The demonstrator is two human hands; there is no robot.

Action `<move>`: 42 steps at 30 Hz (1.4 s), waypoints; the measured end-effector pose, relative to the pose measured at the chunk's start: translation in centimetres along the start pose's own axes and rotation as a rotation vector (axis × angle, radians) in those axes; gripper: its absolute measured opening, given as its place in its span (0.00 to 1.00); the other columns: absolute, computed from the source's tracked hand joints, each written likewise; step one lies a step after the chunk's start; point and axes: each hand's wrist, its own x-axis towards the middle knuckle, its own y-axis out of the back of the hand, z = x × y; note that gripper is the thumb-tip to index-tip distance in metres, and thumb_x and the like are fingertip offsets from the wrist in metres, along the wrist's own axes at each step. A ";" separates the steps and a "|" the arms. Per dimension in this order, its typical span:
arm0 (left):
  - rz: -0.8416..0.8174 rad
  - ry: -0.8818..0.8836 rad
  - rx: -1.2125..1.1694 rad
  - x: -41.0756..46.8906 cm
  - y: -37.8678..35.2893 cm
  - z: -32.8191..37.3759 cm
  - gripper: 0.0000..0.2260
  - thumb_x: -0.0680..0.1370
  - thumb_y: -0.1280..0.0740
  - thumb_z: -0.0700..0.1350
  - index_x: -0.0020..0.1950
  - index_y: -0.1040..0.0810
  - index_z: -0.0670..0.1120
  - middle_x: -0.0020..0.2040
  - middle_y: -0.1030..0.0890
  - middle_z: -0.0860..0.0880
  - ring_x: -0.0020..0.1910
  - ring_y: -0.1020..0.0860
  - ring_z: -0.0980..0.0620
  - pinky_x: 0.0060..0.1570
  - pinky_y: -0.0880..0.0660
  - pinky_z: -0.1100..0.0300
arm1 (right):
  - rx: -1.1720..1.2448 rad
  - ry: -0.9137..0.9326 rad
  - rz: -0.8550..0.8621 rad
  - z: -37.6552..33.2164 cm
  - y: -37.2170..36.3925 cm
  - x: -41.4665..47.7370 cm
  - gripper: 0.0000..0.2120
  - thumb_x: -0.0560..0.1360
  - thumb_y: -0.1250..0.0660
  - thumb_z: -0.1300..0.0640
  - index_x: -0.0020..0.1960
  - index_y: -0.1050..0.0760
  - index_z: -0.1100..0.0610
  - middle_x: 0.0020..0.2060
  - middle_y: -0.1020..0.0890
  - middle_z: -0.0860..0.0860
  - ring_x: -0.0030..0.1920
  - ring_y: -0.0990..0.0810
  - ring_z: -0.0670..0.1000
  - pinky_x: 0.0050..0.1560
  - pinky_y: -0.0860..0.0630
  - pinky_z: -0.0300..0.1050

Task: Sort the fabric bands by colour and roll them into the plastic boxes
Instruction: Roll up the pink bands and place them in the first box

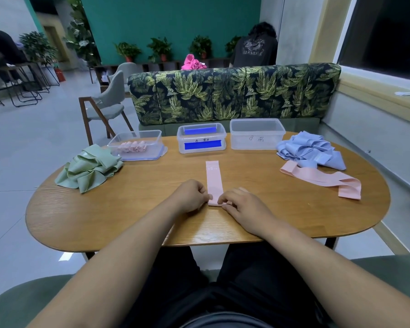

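Evidently the job is sitting well short of finished; several pink rolls (133, 147) are lying side by side in the left plastic box (152, 138), and pink is looking like the only colour begun. The right plastic box (256, 141) is showing nothing inside as far as I can tell; the middle plastic box (200, 139) is carrying blue panels whose nature I cannot make out; no green or blue roll is showing anywhere. A green pile (90, 168) is lying crumpled at the left of the table (128, 209), just beside the left box; a blue pile (310, 150) is heaped at the far right, with a second pink band (322, 177) trailing loose along its near edge; all of these, by my judgement, are waiting to be rolled.

The pink band (214, 178) in hand is lying flat at the middle of the table, running straight from the near side toward the middle box; it is looking thin, matte and limp, with small printed marks at its far end. Its near end is being turned up into what is looking like the first fold of a roll. The left hand (191, 196) is pinching that near end at its left edge, fingers curled in; the right hand (244, 205) is pinching the right edge likewise, thumb and forefinger closing on the cloth.
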 end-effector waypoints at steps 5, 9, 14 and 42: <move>0.167 -0.082 -0.111 -0.4 -0.9 -1.9 0.14 0.74 0.19 0.51 0.49 0.22 0.50 0.43 0.16 0.50 0.39 0.21 0.53 0.42 0.27 0.58 | -0.025 -0.018 -0.018 0.2 -0.2 0.4 0.06 0.85 0.35 0.50 0.58 0.20 0.44 0.54 0.19 0.38 0.56 0.29 0.44 0.59 0.27 0.48; 0.267 -0.365 -0.102 -1.3 -1.5 -4.0 0.10 0.76 0.23 0.44 0.51 0.21 0.55 0.52 0.20 0.58 0.52 0.23 0.59 0.53 0.27 0.61 | -0.042 -0.034 -0.014 0.2 -0.1 0.5 0.09 0.85 0.36 0.52 0.61 0.18 0.46 0.57 0.18 0.39 0.58 0.30 0.44 0.61 0.28 0.47; 0.212 -0.645 0.096 -2.0 -2.4 -4.0 0.15 0.78 0.34 0.34 0.55 0.18 0.52 0.52 0.20 0.59 0.54 0.23 0.57 0.57 0.27 0.62 | -0.038 -0.054 -0.032 0.3 0.1 0.8 0.11 0.84 0.36 0.47 0.62 0.17 0.43 0.53 0.22 0.38 0.60 0.29 0.43 0.61 0.27 0.47; 0.301 -0.409 0.163 -1.9 -3.1 -3.8 0.07 0.83 0.35 0.54 0.60 0.23 0.58 0.55 0.21 0.63 0.59 0.27 0.56 0.63 0.28 0.48 | -0.143 -0.084 -0.019 0.9 -0.7 2.1 0.14 0.86 0.40 0.49 0.66 0.19 0.43 0.53 0.25 0.40 0.61 0.28 0.45 0.57 0.32 0.45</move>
